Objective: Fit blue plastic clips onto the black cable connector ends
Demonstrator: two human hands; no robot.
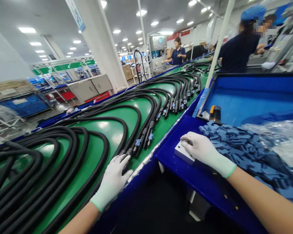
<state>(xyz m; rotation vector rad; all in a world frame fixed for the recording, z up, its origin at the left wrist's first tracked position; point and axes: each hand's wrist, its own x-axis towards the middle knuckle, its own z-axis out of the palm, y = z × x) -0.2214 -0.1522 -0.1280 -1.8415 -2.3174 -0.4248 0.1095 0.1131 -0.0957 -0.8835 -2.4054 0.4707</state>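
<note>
My left hand [114,174], in a white glove, reaches over the near edge of a green conveyor belt [112,130]. Its fingers lie across the end of a black corrugated hose [123,133], with the thumb held apart; what is under the palm is hidden. Beside the fingertips, hose ends carry metal fittings and a light-blue clip [137,142]. My right hand [201,148], gloved too, rests over a pale metal block [184,155] on the blue side table. Its fingers are curled together at the block's top, and whatever they pinch cannot be made out.
A heap of blue-grey plastic clips [241,149] fills the tray on the right, beside a clear plastic bag [283,133]. An orange-and-black roll [215,113] stands by the tray's corner. A white post [216,55] rises between belt and tray. Co-workers stand farther along the belt.
</note>
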